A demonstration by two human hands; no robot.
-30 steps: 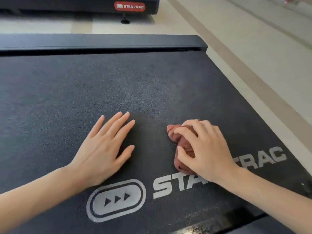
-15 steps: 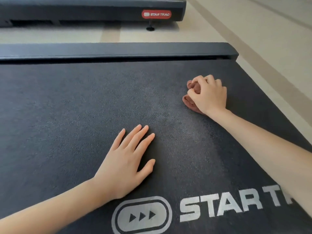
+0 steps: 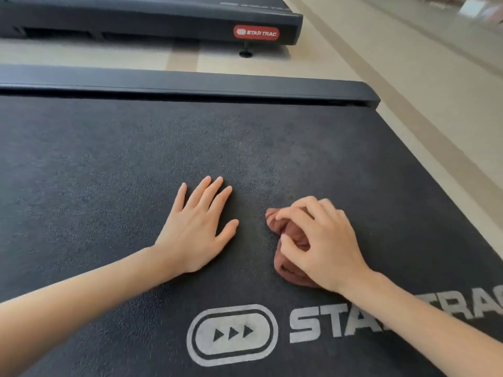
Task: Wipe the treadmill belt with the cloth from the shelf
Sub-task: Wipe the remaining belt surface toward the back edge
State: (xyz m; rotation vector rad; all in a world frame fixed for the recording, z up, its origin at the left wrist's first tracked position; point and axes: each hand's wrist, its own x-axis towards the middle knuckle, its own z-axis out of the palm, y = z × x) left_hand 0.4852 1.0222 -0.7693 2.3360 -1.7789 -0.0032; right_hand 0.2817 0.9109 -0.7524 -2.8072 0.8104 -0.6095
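The right hand [image 3: 324,246] grasps the cloth [image 3: 295,235]: its fingers and thumb are curled over a bunched, reddish-brown wad, and the hand holds it down on the treadmill belt [image 3: 109,172]. The cloth sits right of the belt's middle, just beyond the white STAR TRAC lettering [image 3: 307,325], which the right forearm partly covers. Part of the wad pokes out to the left of the fingertips.

Just left of it, apart from the cloth, the left hand [image 3: 196,229] lies released and flat on the belt, palm down, fingers straight and slightly spread, pointing far and a little right.

Near the hands, a white oval arrow mark [image 3: 231,334] is printed on the belt beside the lettering. Bare dark belt stretches wide to the left of the left hand and runs on beyond both hands toward the far edge. To the right of the cloth there is less belt, since its right edge slants down toward the near right corner of the view.

Along the far edge runs a dark rail [image 3: 190,83], raised above the belt, ending in a rounded corner at the right. Beyond the rail and the right edge is pale floor [image 3: 408,91]. Farther off stands a second treadmill [image 3: 152,20] with a red badge [image 3: 256,32] and a small black foot [image 3: 245,53] on the floor.
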